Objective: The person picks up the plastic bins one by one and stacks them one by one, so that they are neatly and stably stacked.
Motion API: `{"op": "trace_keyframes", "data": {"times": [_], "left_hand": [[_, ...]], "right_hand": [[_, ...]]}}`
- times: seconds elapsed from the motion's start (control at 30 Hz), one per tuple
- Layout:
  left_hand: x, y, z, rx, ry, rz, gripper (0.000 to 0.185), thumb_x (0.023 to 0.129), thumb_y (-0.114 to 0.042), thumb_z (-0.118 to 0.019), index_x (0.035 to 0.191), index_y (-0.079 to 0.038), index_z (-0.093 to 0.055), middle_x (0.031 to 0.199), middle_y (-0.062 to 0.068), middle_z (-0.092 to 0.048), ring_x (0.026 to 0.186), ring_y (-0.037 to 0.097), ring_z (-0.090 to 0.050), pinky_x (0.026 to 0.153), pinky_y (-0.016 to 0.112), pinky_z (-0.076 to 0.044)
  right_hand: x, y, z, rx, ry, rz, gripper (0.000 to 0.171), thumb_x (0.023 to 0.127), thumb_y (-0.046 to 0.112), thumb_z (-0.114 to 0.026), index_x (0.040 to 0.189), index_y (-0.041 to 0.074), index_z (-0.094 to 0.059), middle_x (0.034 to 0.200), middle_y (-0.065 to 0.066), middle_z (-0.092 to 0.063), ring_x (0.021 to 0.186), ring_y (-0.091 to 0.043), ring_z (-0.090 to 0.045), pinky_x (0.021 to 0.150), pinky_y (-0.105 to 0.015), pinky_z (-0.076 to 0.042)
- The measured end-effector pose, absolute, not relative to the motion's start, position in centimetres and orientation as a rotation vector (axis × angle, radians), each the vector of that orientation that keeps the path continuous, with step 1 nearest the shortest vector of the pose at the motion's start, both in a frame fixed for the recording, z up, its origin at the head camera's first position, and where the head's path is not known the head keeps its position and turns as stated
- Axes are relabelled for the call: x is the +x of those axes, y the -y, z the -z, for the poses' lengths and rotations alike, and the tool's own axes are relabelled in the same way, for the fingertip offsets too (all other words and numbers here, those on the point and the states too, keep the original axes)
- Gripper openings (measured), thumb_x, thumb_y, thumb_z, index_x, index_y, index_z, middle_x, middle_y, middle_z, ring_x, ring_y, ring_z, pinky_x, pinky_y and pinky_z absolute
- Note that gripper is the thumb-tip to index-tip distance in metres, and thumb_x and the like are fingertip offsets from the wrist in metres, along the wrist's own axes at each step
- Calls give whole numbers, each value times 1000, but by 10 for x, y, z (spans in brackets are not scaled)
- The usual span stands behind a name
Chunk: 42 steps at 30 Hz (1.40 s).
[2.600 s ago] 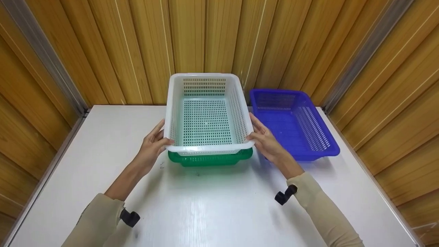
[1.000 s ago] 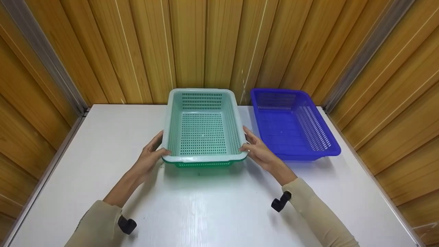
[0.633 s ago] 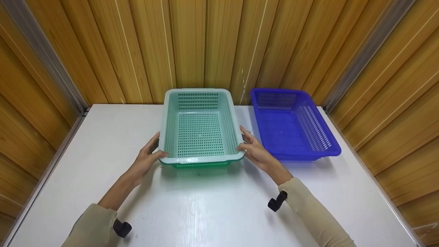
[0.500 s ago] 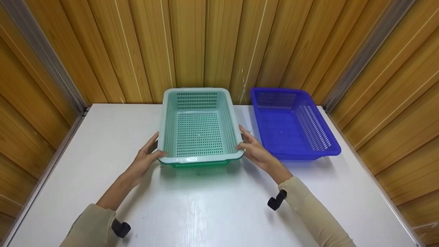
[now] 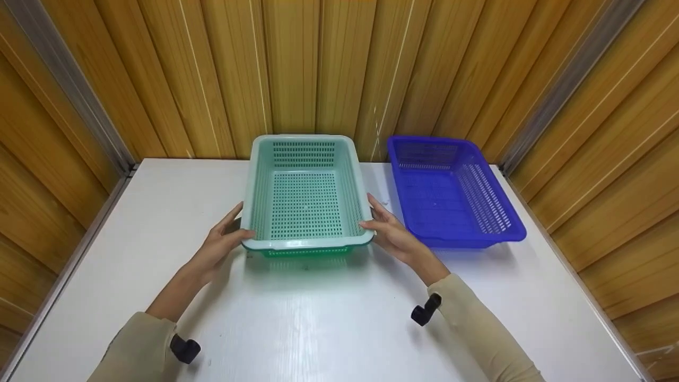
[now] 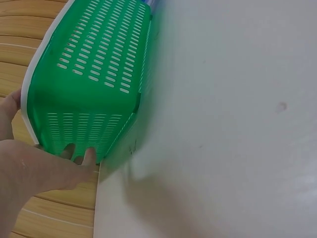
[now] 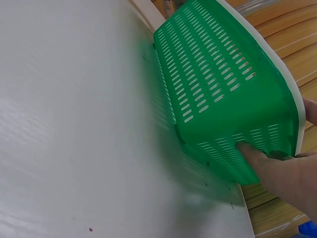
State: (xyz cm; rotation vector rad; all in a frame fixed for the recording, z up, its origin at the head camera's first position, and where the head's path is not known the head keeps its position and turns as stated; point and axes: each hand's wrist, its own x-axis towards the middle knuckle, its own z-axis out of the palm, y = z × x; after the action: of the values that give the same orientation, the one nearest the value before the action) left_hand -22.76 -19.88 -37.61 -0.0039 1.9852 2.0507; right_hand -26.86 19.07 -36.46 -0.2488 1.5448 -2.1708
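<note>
A white perforated plastic basket sits nested inside a green basket, whose colour tints it pale green in the head view. My left hand grips the near left corner, thumb over the white rim and fingers against the outside wall. At the near right corner my right hand holds the pair the same way. Both wrist views show the fingers spread on the slotted wall of the green basket, with the white rim just above it.
A blue-purple slotted basket stands to the right on the white table, its left side close to my right hand. Wood-patterned panels rise behind and at both sides of the table.
The white basket has come down into the green one, which earlier showed below its near rim. The nested pair and both hands have then shifted slightly left; the blue-purple basket stays put.
</note>
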Motion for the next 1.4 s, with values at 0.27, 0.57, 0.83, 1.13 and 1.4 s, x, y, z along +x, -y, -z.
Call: {"op": "trace_keyframes", "data": {"times": [0.27,0.57,0.83,1.13,1.4], "left_hand": [[-226,199,377,15,-2060,-2027,81,88,-30,-66,152,-35,-17,157,7,-17,145,25,-15,116,53,-8],[-224,202,367,126,-2258,-1917,80,87,-37,-67,152,-20,-22,151,9,-31,142,26,-21,114,56,-11],[-228,203,340,72,-2338,-1957,75,89,-42,-63,151,-20,-26,155,4,-27,145,25,-16,115,55,-12],[-236,177,305,164,-2385,-1996,63,92,-32,-60,148,-20,-33,151,1,-35,143,21,-21,115,52,-16],[-243,134,286,270,-2258,-2082,56,93,-22,-61,145,-22,-39,147,-1,-41,139,17,-31,113,47,-26]], "right_hand": [[-268,-190,362,-219,-1621,2149,86,87,3,-64,153,30,-16,160,-2,-2,144,-23,-17,114,-49,-22],[-265,-203,349,-245,-1793,2012,74,91,11,-63,152,19,-22,155,-10,-25,142,-27,-27,111,-46,-30],[-257,-219,324,-313,-1821,1973,65,95,10,-55,152,15,-22,154,-12,-28,139,-29,-32,110,-44,-33],[-257,-252,301,-359,-1832,1991,63,98,11,-51,152,13,-19,154,-14,-27,140,-29,-32,112,-45,-29],[-257,-290,290,-348,-1872,2013,56,99,16,-49,150,14,-25,153,-16,-29,141,-34,-28,113,-48,-26]]}}
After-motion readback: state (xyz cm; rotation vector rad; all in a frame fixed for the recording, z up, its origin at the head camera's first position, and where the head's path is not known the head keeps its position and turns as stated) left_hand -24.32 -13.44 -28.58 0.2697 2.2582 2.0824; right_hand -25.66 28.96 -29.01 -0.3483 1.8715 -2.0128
